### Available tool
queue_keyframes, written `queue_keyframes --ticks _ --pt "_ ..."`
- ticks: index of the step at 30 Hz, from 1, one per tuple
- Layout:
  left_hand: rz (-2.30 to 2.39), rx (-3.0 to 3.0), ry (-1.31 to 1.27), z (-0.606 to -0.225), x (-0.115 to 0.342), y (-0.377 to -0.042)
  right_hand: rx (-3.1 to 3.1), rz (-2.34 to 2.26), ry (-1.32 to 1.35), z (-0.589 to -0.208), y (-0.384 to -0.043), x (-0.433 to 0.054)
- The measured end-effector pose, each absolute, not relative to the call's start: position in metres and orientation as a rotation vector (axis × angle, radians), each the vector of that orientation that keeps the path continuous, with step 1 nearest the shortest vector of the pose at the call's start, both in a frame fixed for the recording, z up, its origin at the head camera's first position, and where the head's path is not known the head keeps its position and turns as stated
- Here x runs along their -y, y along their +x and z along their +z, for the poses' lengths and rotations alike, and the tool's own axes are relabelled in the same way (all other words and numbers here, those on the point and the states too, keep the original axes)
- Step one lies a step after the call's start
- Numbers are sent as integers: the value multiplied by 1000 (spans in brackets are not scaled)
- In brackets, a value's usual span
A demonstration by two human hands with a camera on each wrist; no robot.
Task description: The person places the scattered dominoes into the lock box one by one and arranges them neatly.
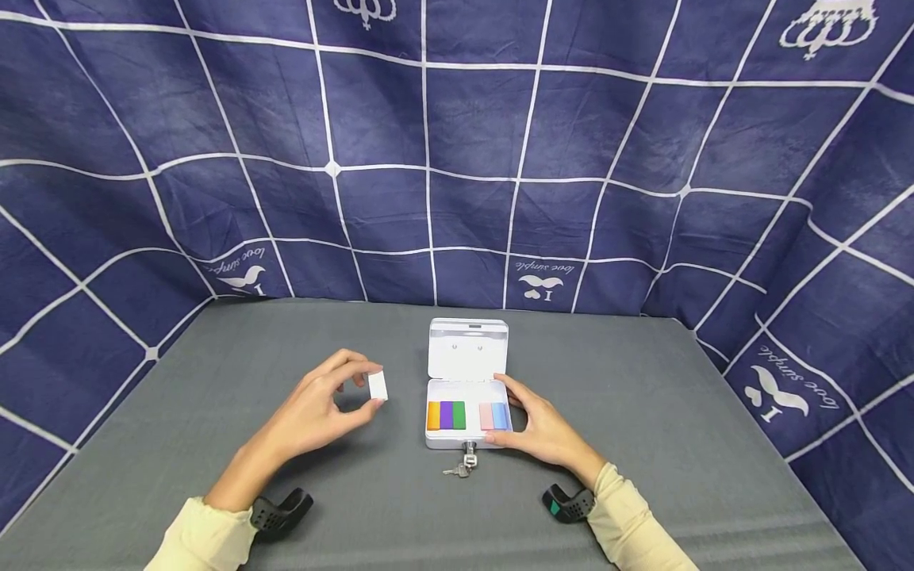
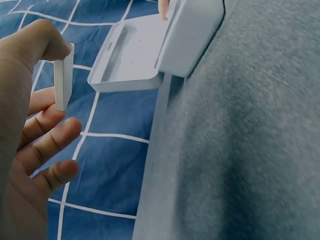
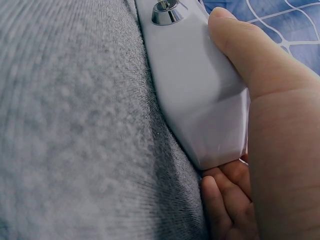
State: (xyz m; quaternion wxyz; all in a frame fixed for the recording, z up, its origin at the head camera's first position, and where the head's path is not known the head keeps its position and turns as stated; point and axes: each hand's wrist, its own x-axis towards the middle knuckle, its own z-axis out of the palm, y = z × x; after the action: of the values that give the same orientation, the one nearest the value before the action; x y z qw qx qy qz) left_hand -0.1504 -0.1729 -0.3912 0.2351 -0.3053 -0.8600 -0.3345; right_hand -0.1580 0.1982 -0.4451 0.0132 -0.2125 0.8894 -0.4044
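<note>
My left hand [image 1: 324,408] pinches a thin white rectangular block [image 1: 378,386] between thumb and fingers, raised over the table left of the box. In the left wrist view the white block [image 2: 63,77] shows edge-on, with the other fingers loosely bent below it. A white metal cash box [image 1: 432,438] stands with its lid [image 1: 467,353] raised. My right hand [image 1: 544,428] grips the box's right side, thumb at the front corner. Inside the box lie orange [image 1: 434,415], purple [image 1: 447,415] and green [image 1: 459,415] blocks, then a gap, then pink [image 1: 486,416] and blue [image 1: 501,416] ones.
Keys [image 1: 460,470] hang from the lock [image 1: 469,448] at the box's front, resting on the grey tabletop [image 1: 371,507]. A dark blue cloth [image 1: 471,206] with white lines hangs behind and along both sides of the table. Black bands circle both wrists.
</note>
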Motion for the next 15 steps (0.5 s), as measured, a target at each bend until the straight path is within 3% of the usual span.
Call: queue_keyframes --ticks 15 --pt "-981 2341 -923 -383 149 -158 -2790 -1236 -625 -445 -158 -198"
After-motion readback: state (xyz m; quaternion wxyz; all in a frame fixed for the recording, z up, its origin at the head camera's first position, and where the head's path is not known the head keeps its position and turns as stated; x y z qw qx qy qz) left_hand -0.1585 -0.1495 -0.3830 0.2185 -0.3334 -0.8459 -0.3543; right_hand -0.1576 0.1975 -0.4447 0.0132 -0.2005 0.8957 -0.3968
